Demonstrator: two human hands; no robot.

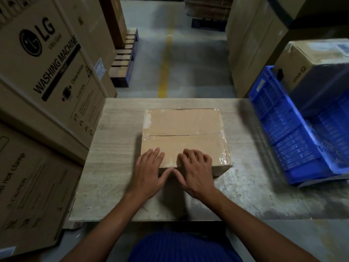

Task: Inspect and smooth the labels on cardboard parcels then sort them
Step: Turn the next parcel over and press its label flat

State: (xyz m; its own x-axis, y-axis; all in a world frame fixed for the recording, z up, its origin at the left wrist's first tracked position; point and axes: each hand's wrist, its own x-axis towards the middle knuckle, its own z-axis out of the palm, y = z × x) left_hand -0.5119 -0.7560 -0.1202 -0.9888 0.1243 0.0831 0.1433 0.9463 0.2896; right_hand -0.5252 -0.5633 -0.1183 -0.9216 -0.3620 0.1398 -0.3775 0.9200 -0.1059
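Head view. A flat brown cardboard parcel sealed with clear tape [181,133] is seen lying on the middle of a pale wood-grain table [117,148], directly ahead of the person. Its centre seam is aligned left to right. The left hand [149,167] is laid flat on the near left part of the top face, fingers straight and spread. The right hand [196,167] is set beside it on the near edge, fingers slightly bent and holding nothing. The thumbs are brought almost together over the near edge.

Both hands are placed equally near the parcel. A blue slatted plastic crate [283,133] is located to the right, nearer the right hand. A sorting move to that side would probably be led by that hand.

No label can be made out on the top face; only tape is visible. The near face is partly covered by the hands. The right side of the frame is blurred. Large printed appliance cartons [47,63] are stacked at the left.
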